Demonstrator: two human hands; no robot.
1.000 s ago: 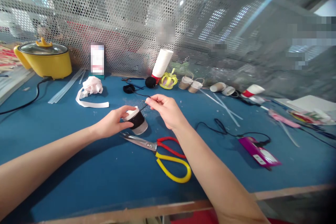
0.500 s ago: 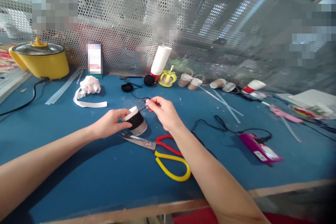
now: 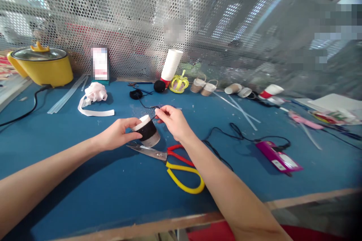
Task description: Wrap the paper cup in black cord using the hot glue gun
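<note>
My left hand [image 3: 120,134] grips a small paper cup [image 3: 151,140] by its rim, fingers inside and thumb outside. The cup is tilted, and a black band of cord [image 3: 147,131] wraps its middle above a greyish end. My right hand [image 3: 171,120] pinches a thin black cord [image 3: 145,107] just right of the cup. From there the cord runs back to a black coil [image 3: 136,94] near a black ball of yarn [image 3: 159,86]. Scissors [image 3: 152,153] with one red and one yellow handle lie partly open below the cup, partly behind my right forearm.
A yellow electric pot [image 3: 42,67] stands at the back left, near white ribbon [image 3: 96,93] and glue sticks [image 3: 67,96]. Stacked paper cups [image 3: 172,64], a yellow crown-like piece [image 3: 179,83] and little baskets [image 3: 208,89] line the mesh wall. A purple power strip [image 3: 278,157] and pink glue gun [image 3: 305,121] lie right.
My right hand has shifted slightly left, closer to the cup, still pinching the cord. The cup has turned a little in my left hand. The whole view has shifted slightly.
</note>
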